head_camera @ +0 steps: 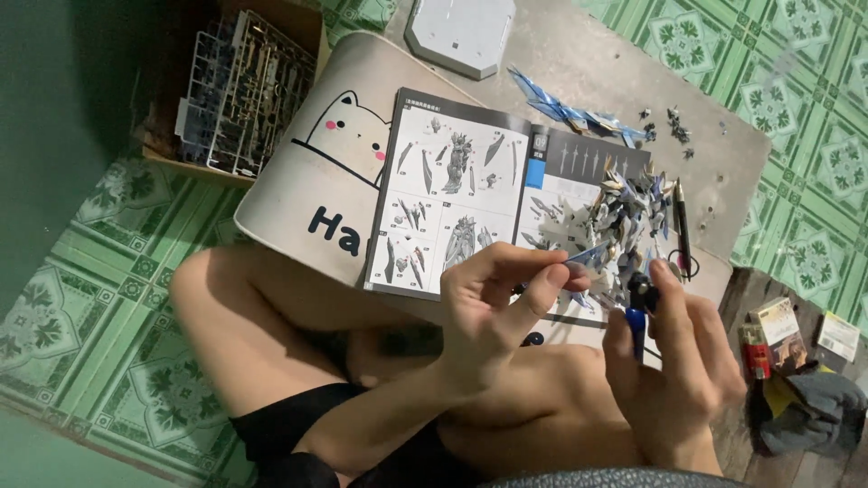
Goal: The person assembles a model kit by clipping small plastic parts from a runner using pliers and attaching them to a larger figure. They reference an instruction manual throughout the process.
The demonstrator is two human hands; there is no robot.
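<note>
Bare knees fill the bottom of the view, and above them the right hand (674, 370) clenches a blue-handled tool (637, 312), probably nippers. Just left of it, the left hand (493, 307) pinches a thin pale blue part (589, 254). Beyond both hands, a white and blue model figure (628, 217) stands on the open instruction booklet (452, 194), a black pen (683, 221) to its right

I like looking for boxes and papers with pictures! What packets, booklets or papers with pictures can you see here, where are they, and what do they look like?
Instruction booklet: open on the low table, white and grey pages with model drawings.
Small packet: on the floor at right, boxy, tan, white and dark.
White card: far right, beside the packet.
Cardboard box: upper left, brown, holding plastic part frames.
</note>
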